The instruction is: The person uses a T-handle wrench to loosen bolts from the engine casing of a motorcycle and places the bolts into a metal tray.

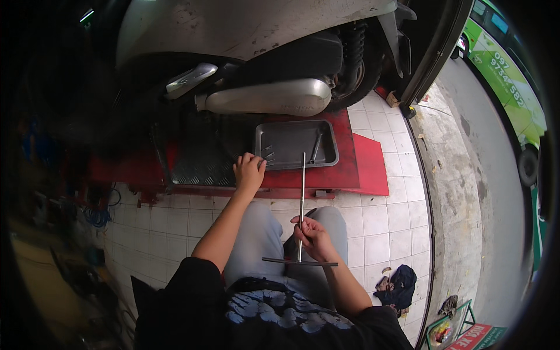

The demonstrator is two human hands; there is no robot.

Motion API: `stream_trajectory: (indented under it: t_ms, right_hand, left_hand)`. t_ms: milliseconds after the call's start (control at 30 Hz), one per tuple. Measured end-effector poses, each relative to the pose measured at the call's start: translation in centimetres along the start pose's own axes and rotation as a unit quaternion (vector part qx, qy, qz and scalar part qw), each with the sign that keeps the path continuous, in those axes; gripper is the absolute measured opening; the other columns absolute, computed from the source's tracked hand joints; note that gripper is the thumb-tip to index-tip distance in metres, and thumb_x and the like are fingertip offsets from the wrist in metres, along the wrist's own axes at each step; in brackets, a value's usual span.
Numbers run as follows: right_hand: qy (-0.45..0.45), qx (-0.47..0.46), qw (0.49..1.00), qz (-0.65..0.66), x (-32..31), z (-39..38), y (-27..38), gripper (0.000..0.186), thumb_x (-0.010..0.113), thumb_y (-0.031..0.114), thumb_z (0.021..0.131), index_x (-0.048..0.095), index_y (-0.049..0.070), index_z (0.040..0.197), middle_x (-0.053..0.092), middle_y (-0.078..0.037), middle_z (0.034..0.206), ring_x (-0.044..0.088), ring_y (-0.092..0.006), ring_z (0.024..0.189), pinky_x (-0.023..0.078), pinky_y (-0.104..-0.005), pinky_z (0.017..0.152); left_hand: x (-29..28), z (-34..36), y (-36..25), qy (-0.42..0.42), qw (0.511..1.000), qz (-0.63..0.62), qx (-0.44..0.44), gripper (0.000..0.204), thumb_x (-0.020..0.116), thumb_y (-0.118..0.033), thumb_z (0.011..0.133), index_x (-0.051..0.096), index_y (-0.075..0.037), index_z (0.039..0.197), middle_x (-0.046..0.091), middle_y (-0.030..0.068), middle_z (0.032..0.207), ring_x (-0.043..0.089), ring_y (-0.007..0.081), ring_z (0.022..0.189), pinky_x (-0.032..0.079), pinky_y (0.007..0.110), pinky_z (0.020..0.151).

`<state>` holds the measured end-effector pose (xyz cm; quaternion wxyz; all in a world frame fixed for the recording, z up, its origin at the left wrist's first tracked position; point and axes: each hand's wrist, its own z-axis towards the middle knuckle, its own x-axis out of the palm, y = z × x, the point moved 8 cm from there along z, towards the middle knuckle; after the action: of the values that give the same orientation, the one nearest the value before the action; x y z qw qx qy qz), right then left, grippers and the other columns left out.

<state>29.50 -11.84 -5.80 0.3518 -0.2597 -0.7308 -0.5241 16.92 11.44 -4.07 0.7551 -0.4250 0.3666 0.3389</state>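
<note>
My right hand (314,236) is closed around the shaft of a metal T-handle wrench (302,201), above my knees. The wrench's crossbar lies toward my lap, and its far tip reaches over the near edge of a grey metal tray (294,168). At the tray's near left corner rests my left hand (249,174), its fingers slightly bent and apart, with no object visible in them. Several small bolts (268,153) lie inside the tray close to those fingertips. A slim wrench-like tool (317,146) lies along the tray's right side.
A scooter with a silver exhaust cover (271,98) stands beyond the tray on a red lift platform (344,175). Dark cloth (398,287) lies on the white floor tiles at lower right. Past the doorway, a green bus (504,81) is on the road. Blue cable (99,217) lies at left.
</note>
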Motion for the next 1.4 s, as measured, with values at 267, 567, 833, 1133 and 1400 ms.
stream_trajectory:
  t_ms: [267, 567, 833, 1133, 1400]
  right_hand:
    - [0.144, -0.047, 0.987, 0.055, 10.2, 4.9, 7.8, 0.037, 0.048, 0.027, 0.104, 0.053, -0.003, 0.126, 0.045, 0.001, 0.072, 0.036, -0.0056, 0.056, 0.033, -0.0211, 0.056]
    - [0.177, -0.073, 0.971, 0.146, 12.4, 11.1, 11.3, 0.042, 0.042, 0.000, 0.089, 0.049, -0.002, 0.130, 0.045, 0.002, 0.071, 0.040, -0.0066, 0.053, 0.040, -0.0219, 0.057]
    - [0.236, -0.028, 0.941, 0.239, 14.2, 11.0, 10.1, 0.039, 0.045, 0.004, 0.093, 0.050, 0.001, 0.132, 0.047, 0.003, 0.073, 0.033, -0.0048, 0.047, 0.034, -0.0221, 0.053]
    - [0.232, -0.065, 0.958, 0.157, 14.6, 11.8, 11.3, 0.035, 0.046, 0.016, 0.102, 0.048, 0.001, 0.134, 0.051, 0.001, 0.080, 0.037, -0.0053, 0.051, 0.039, -0.0242, 0.054]
    - [0.188, -0.034, 0.979, -0.067, 13.1, 11.9, 11.5, 0.035, 0.052, 0.026, 0.103, 0.054, 0.002, 0.128, 0.058, -0.003, 0.090, 0.048, -0.0065, 0.069, 0.041, -0.0233, 0.059]
  left_hand:
    - [-5.1, -6.1, -3.6, 0.171, 0.845, -0.490, -0.130, 0.034, 0.056, -0.030, 0.102, 0.068, 0.002, 0.102, 0.069, 0.0072, 0.091, 0.065, 0.0130, 0.084, 0.051, 0.028, 0.079]
    - [-13.2, -6.7, -5.6, 0.165, 0.798, -0.557, -0.161, 0.028, 0.061, -0.024, 0.099, 0.062, 0.001, 0.114, 0.067, 0.0042, 0.097, 0.063, 0.0108, 0.092, 0.050, 0.027, 0.085]
    - [-17.4, -7.4, -10.7, 0.190, 0.803, -0.561, 0.074, 0.048, 0.067, -0.030, 0.094, 0.054, 0.000, 0.129, 0.065, 0.0083, 0.109, 0.064, 0.0161, 0.096, 0.050, 0.031, 0.088]
    - [-18.0, -6.9, -11.6, 0.132, 0.788, -0.599, 0.055, 0.034, 0.054, -0.027, 0.101, 0.060, 0.001, 0.120, 0.069, 0.0092, 0.106, 0.066, 0.0153, 0.090, 0.052, 0.030, 0.082]
    - [-21.9, -6.1, -13.0, 0.104, 0.950, -0.293, 0.030, 0.021, 0.045, -0.018, 0.105, 0.054, 0.000, 0.099, 0.066, 0.0108, 0.085, 0.069, 0.0191, 0.080, 0.052, 0.031, 0.072]
